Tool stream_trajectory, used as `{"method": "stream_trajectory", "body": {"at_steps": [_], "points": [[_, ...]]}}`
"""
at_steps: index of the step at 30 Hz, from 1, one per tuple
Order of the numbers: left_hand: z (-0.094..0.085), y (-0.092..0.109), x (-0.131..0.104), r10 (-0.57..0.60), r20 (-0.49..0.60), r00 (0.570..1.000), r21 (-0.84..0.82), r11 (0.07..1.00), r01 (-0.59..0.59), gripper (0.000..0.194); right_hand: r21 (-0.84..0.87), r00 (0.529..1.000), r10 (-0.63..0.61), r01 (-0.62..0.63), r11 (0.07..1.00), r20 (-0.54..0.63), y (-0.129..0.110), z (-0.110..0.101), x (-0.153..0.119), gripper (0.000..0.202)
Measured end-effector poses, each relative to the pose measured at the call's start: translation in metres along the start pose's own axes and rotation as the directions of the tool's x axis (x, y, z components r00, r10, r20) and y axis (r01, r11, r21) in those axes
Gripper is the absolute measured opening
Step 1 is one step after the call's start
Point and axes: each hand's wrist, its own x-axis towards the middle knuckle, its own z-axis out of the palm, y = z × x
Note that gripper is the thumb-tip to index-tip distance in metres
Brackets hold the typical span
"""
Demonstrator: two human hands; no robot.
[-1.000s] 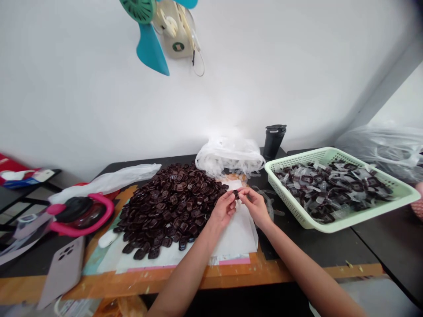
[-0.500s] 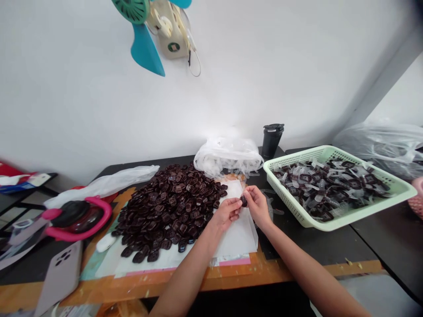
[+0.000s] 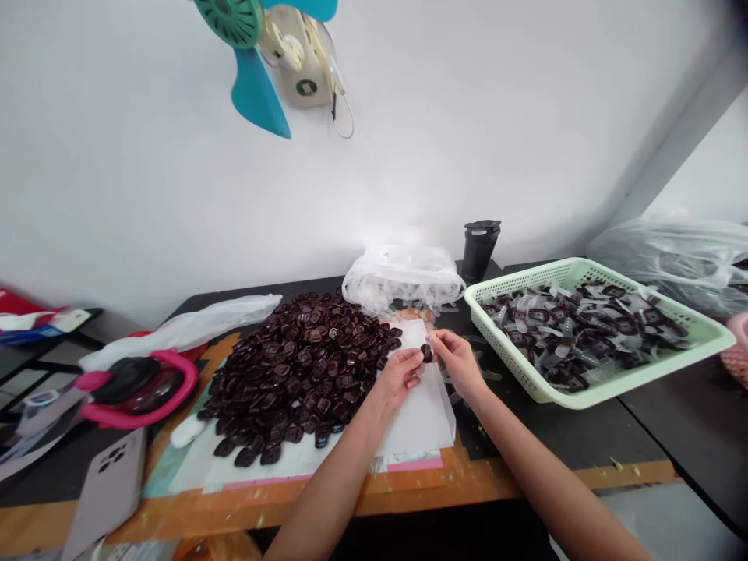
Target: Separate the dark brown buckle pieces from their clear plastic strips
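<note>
My left hand (image 3: 402, 372) is closed, pinching a small dark brown plastic piece (image 3: 427, 354), squarish with rounded corners, over a white sheet (image 3: 418, 421). My right hand (image 3: 459, 360) meets it from the right, thumb and forefinger pressed together at the piece's upper edge; whatever lies between those fingertips is too small to make out. Left of my hands rises a heap of similar brown pieces (image 3: 304, 366). Clear strips (image 3: 488, 375) lie on the black table just beyond my right hand. A white plastic bag (image 3: 403, 276) of pale translucent strips sits behind.
A light green basket (image 3: 561, 399) at right holds brown pieces with clear strips attached. Behind stands a black tumbler (image 3: 480, 251). At left are a pink-handled pot (image 3: 140, 389), a phone (image 3: 114, 487) and a white mouse-like object (image 3: 188, 430). A blue-bladed fan (image 3: 260, 93) hangs above.
The brown piece has tipped and shows more of its face between my hands. My right fingertips have shifted slightly left and up along its edge.
</note>
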Motion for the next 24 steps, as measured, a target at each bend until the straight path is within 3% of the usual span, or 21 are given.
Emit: {"method": "stream_trajectory", "body": {"at_steps": [3,6,9,14,20,24], "points": [[-0.003,0.002,0.002,0.042,-0.048,0.998,-0.004,0.999,-0.042,0.032,0.121,0.988,0.129,-0.138,0.983,0.082,-0.001,-0.003,0.0,0.025],[-0.005,0.004,0.004,0.101,-0.114,0.988,0.014,0.995,-0.1,0.034,0.183,0.948,0.269,-0.298,0.937,0.169,0.0,-0.006,0.0,0.027],[-0.005,0.004,0.005,0.156,-0.138,0.978,0.083,0.986,-0.145,0.035,0.187,0.913,0.373,-0.401,0.897,0.166,0.002,-0.008,0.002,0.027],[-0.003,0.003,0.004,0.225,-0.109,0.968,0.22,0.955,-0.197,0.036,0.209,0.898,0.426,-0.44,0.873,0.109,0.005,-0.009,0.005,0.026],[-0.002,0.003,0.003,0.276,-0.066,0.959,0.356,0.904,-0.236,0.035,0.18,0.852,0.498,-0.522,0.834,0.163,0.002,-0.014,0.006,0.023],[-0.004,0.002,0.004,0.317,-0.038,0.948,0.413,0.869,-0.274,0.034,0.18,0.88,0.459,-0.475,0.861,0.122,0.003,-0.013,0.006,0.025]]}}
